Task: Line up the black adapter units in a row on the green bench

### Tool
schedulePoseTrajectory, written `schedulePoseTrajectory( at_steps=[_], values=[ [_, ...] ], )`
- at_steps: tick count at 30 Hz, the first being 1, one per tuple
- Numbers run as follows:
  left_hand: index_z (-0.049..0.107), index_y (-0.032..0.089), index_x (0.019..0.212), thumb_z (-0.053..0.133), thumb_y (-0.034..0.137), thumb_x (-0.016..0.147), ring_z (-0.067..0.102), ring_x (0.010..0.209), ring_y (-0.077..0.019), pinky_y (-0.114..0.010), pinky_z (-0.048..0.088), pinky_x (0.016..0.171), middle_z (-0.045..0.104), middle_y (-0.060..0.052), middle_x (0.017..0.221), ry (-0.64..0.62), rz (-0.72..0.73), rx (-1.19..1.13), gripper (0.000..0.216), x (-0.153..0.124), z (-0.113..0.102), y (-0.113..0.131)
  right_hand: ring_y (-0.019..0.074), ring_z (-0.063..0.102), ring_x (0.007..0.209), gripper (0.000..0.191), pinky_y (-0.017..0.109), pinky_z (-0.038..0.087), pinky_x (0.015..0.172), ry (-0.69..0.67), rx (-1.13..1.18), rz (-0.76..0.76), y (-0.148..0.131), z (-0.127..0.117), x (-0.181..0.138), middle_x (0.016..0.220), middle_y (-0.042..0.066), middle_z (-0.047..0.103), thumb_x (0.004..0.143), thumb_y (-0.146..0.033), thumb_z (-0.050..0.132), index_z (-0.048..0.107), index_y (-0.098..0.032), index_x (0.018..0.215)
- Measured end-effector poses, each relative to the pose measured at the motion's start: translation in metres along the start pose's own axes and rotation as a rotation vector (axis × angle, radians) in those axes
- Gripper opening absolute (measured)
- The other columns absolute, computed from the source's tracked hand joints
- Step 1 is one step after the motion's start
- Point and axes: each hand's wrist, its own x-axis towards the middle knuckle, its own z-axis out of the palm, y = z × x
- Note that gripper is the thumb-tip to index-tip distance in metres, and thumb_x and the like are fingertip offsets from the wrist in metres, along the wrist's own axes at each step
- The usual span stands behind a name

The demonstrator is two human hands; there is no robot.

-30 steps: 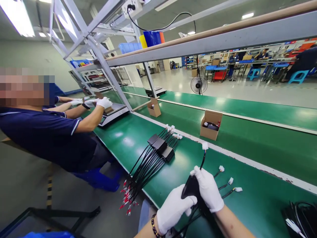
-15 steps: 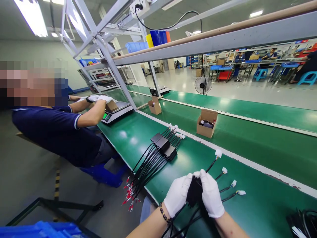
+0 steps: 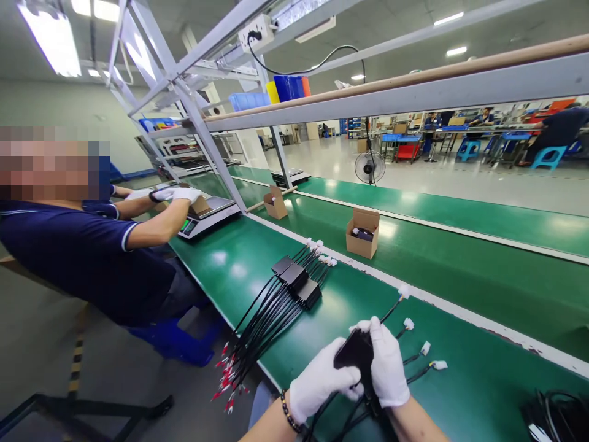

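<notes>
Both my hands wear white gloves and hold a black rectangular box with cables (image 3: 353, 351) over the green bench (image 3: 257, 248). My left hand (image 3: 319, 377) grips its left side, thumb across the lower face. On the right side, my right hand (image 3: 389, 367) wraps round the box. Black cables with white connectors (image 3: 408, 323) stick out beyond my right hand, and more black cables hang below toward me. To the left lies a bundle of similar black boxes (image 3: 294, 276), their cables ending in red and white tips (image 3: 227, 374) past the bench edge.
An open cardboard box (image 3: 362, 236) holding dark parts stands on the belt, a smaller carton (image 3: 275, 204) farther back. At left, a co-worker in dark blue (image 3: 87, 245) handles a carton at a scale (image 3: 209, 215). Black cables (image 3: 554, 414) lie lower right. A shelf beam (image 3: 396, 98) crosses above.
My left hand has shifted its hold, its thumb now lying lower across the black box, and more of the box's smooth face shows. The view has turned slightly to the right.
</notes>
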Motion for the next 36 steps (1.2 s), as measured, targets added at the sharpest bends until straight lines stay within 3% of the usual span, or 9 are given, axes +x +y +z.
schedulePoseTrajectory(
  at_steps=[2, 5, 8, 10, 12, 17, 25, 30, 36],
  values=[
    [0.051, 0.012, 0.106, 0.053, 0.061, 0.075, 0.049, 0.039, -0.0096, -0.021, 0.034, 0.037, 0.065, -0.007, 0.075, -0.129, -0.124, -0.143, 0.058, -0.01, -0.003, -0.005, 0.0216, 0.063, 0.078, 0.04, 0.032, 0.051, 0.074, 0.046, 0.024, 0.029, -0.006, -0.011, 0.01, 0.086, 0.007, 0.07, 0.09, -0.053, 0.047, 0.066, -0.019, 0.086],
    [0.061, 0.011, 0.089, 0.034, 0.054, 0.087, 0.026, 0.03, -0.0055, -0.02, 0.02, 0.035, 0.054, 0.001, 0.048, -0.016, -0.13, 0.062, 0.05, -0.028, -0.011, -0.005, 0.0214, 0.063, 0.077, 0.037, 0.032, 0.05, 0.074, 0.043, -0.021, 0.029, -0.017, -0.03, 0.025, 0.084, 0.007, 0.069, 0.084, -0.052, 0.057, 0.07, -0.018, 0.092],
    [0.062, 0.016, 0.072, 0.043, 0.038, 0.086, 0.044, 0.048, -0.0108, -0.022, 0.034, 0.051, 0.054, 0.001, 0.051, 0.231, -0.043, 0.562, 0.032, -0.042, -0.015, 0.007, 0.0187, 0.058, 0.063, 0.031, 0.029, 0.048, 0.06, -0.05, -0.07, 0.046, -0.024, -0.04, 0.033, 0.07, 0.003, 0.065, 0.079, -0.047, 0.065, 0.072, -0.019, 0.088],
    [0.063, 0.019, 0.073, 0.042, 0.033, 0.087, 0.054, 0.066, -0.0157, -0.025, 0.039, 0.064, 0.063, -0.002, 0.066, 0.364, -0.032, 0.839, 0.029, -0.05, -0.014, 0.015, 0.018, 0.057, 0.06, 0.03, 0.028, 0.047, 0.055, -0.097, -0.063, 0.061, -0.028, -0.04, 0.032, 0.067, 0.003, 0.064, 0.08, -0.047, 0.064, 0.073, -0.019, 0.086],
    [0.064, 0.021, 0.08, 0.039, 0.031, 0.088, 0.058, 0.076, -0.018, -0.026, 0.04, 0.07, 0.067, -0.003, 0.078, 0.415, -0.058, 0.97, 0.028, -0.055, -0.011, 0.021, 0.0185, 0.058, 0.062, 0.032, 0.028, 0.048, 0.056, -0.125, -0.043, 0.062, -0.031, -0.036, 0.03, 0.072, 0.004, 0.065, 0.081, -0.049, 0.061, 0.072, -0.02, 0.087],
    [0.062, 0.023, 0.082, 0.037, 0.031, 0.089, 0.061, 0.078, -0.0184, -0.025, 0.041, 0.068, 0.068, -0.003, 0.081, 0.427, -0.122, 1.001, 0.027, -0.058, -0.009, 0.022, 0.0199, 0.059, 0.065, 0.035, 0.031, 0.05, 0.061, -0.136, -0.067, 0.053, -0.036, -0.029, 0.023, 0.073, 0.006, 0.066, 0.081, -0.051, 0.059, 0.072, -0.02, 0.087],
    [0.06, 0.022, 0.082, 0.042, 0.029, 0.088, 0.06, 0.082, -0.0186, -0.027, 0.042, 0.076, 0.067, -0.002, 0.082, 0.498, -0.111, 0.955, 0.02, -0.057, -0.014, 0.013, 0.023, 0.061, 0.083, 0.04, 0.034, 0.052, 0.076, -0.126, -0.048, 0.055, -0.037, -0.028, 0.019, 0.089, 0.008, 0.067, 0.077, -0.057, 0.062, 0.072, -0.021, 0.091],
    [0.058, 0.021, 0.081, 0.041, 0.029, 0.087, 0.059, 0.079, -0.0177, -0.027, 0.041, 0.074, 0.065, -0.001, 0.08, 0.483, -0.074, 0.915, 0.02, -0.058, -0.015, 0.011, 0.0229, 0.062, 0.081, 0.041, 0.035, 0.053, 0.077, -0.128, -0.042, 0.064, -0.036, -0.027, 0.019, 0.087, 0.008, 0.068, 0.077, -0.057, 0.062, 0.072, -0.02, 0.092],
    [0.052, 0.021, 0.074, 0.042, 0.027, 0.085, 0.056, 0.075, -0.0173, -0.028, 0.039, 0.07, 0.061, 0.0, 0.074, 0.48, -0.134, 0.907, 0.016, -0.053, -0.014, 0.011, 0.0213, 0.061, 0.077, 0.035, 0.031, 0.053, 0.07, -0.134, -0.065, 0.077, -0.033, -0.03, 0.019, 0.089, 0.008, 0.068, 0.08, -0.052, 0.062, 0.073, -0.022, 0.093]
  ],
)
